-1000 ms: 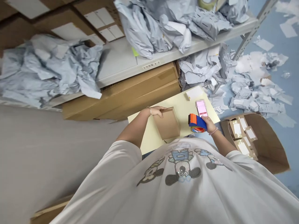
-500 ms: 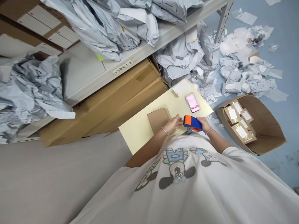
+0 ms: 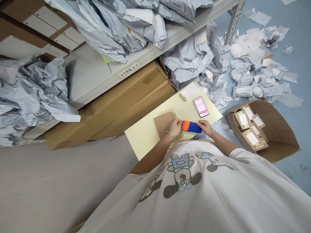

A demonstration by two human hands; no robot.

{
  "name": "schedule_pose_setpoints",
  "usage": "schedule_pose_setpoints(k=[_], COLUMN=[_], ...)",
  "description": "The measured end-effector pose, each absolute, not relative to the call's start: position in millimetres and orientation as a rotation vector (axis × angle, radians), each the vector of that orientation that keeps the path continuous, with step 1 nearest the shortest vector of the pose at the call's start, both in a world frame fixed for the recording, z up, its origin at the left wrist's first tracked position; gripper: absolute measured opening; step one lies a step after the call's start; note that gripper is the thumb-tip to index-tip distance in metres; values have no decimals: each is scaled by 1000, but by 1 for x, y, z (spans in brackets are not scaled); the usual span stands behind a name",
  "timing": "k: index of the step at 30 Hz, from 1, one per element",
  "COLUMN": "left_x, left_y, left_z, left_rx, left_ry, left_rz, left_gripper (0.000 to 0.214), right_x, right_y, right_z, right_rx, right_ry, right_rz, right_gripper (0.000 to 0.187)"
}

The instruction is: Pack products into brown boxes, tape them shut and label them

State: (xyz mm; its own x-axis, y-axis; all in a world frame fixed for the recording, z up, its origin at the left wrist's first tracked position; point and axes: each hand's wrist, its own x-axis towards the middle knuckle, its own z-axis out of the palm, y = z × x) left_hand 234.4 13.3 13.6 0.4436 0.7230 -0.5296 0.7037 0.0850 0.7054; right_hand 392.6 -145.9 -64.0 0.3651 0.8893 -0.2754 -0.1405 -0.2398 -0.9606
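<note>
A small brown cardboard box rests on a pale yellow table. My right hand grips a blue and orange tape dispenser from its right end, held just right of the box. My left hand lies on the box's right side, its curled fingers pinching at the dispenser's orange end. A bracelet circles each wrist. What the left fingers pinch is too small to make out.
A pink phone and a white card lie farther back on the table. Right of it stands an open carton of small labelled packets. Large brown boxes sit under a shelf heaped with grey mailers. Torn wrappers litter the blue floor.
My left hand left the box's top and came over to the dispenser's orange end. My right hand brought the dispenser left, close to the box. The camera view shifted.
</note>
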Motion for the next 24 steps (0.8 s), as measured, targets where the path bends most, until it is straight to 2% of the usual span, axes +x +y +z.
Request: schedule_pose_setpoints(k=[5, 10, 14, 20, 24], left_x=[238, 240, 237, 235, 237], left_y=[19, 18, 23, 20, 8], left_z=[26, 34, 36, 39, 45], left_rx=[2054, 2266, 2304, 2242, 2161], left_ry=[1177, 976, 963, 974, 970], left_rz=[-38, -264, -288, -257, -227], left_gripper=[19, 20, 19, 20, 19], right_x=[383, 395, 411, 423, 424], right_y=[-130, -122, -120, -109, -107], right_z=[-83, -111, -125, -134, -130], right_rx=[-1542, -1942, -2132, -2251, -2109], right_ry=[-815, -978, -1206, -1290, -1229], right_rz=[982, 742, 551, 628, 641], right_gripper=[43, 30, 41, 46, 45])
